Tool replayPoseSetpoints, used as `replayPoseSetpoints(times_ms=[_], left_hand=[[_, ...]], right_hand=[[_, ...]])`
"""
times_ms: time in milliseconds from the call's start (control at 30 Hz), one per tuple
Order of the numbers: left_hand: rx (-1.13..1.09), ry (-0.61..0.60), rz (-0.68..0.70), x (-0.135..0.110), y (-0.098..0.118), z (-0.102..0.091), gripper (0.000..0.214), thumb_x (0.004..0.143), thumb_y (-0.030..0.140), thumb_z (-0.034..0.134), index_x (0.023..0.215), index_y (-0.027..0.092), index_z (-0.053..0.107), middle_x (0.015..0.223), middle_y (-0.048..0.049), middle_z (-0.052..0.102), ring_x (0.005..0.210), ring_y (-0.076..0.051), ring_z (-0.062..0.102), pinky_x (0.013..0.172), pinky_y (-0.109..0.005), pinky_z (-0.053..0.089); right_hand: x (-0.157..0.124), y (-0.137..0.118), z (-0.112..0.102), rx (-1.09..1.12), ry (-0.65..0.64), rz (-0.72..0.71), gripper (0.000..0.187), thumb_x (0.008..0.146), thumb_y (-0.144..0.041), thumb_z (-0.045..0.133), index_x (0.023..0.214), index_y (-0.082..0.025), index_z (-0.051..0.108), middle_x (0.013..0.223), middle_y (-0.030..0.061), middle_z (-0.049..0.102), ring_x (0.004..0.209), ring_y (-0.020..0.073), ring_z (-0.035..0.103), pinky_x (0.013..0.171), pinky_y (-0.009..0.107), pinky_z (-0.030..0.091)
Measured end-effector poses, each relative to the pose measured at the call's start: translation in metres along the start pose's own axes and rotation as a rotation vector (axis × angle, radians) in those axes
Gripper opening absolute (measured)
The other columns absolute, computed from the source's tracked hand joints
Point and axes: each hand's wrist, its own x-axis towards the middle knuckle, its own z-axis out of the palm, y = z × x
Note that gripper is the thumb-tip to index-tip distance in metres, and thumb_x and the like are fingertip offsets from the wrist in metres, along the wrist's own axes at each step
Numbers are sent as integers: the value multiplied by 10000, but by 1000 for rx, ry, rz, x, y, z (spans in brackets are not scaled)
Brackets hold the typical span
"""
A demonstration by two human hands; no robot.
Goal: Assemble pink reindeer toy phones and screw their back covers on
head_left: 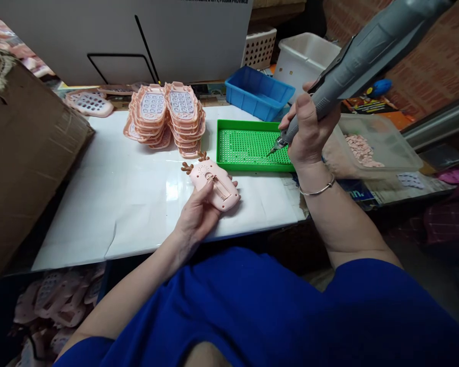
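Observation:
My left hand (201,211) is closed around a pink toy phone (224,191) with brown antlers, its back face up and the battery recess uncovered. The thumb presses near the top of that recess. In my right hand (311,122) is a grey electric screwdriver (352,66), tilted with its bit pointing down and left. The bit's tip hangs over a green perforated tray (248,167); whether a screw sits on it is too small to tell. Beyond the phone stand two stacks of pink toy shells (149,104) with printed keypads (182,104).
A blue bin (252,97) stands behind the green tray, with a white tub (309,51) farther back. To the right, a clear container (386,142) holds small pink parts. A cardboard box (30,153) flanks the left side. More pink shells (57,300) lie below the table's edge.

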Motion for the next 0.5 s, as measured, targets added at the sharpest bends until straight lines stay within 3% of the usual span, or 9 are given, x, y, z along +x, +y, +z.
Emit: replayPoseSetpoints(times_ms=[167, 333, 500], left_hand=[[7, 6, 5, 0, 0, 1, 289, 929, 147, 519, 1202, 128, 608, 1081, -147, 737, 1075, -296, 699, 1012, -514, 514], [6, 9, 2, -1, 0, 2, 276, 947, 148, 491, 1195, 128, 612, 1021, -129, 744, 1042, -280, 710, 1011, -506, 514], [-15, 8, 0, -1, 0, 2, 258, 952, 147, 490, 1179, 133, 611, 949, -100, 742, 955, -256, 730, 1005, -496, 514]], right_hand=[[-3, 12, -5, -116, -140, 81, 354, 753, -650, 652, 975, -392, 555, 757, -47, 608, 601, 228, 618, 519, 368, 431], [-4, 8, -1, -21, 2, 19, 340, 689, -570, 764, 845, -338, 571, 674, -80, 571, 437, 140, 471, 455, 320, 380], [-1, 6, -1, -29, -23, 21, 313, 700, -566, 743, 842, -351, 567, 669, -90, 584, 460, 140, 463, 471, 321, 379]])
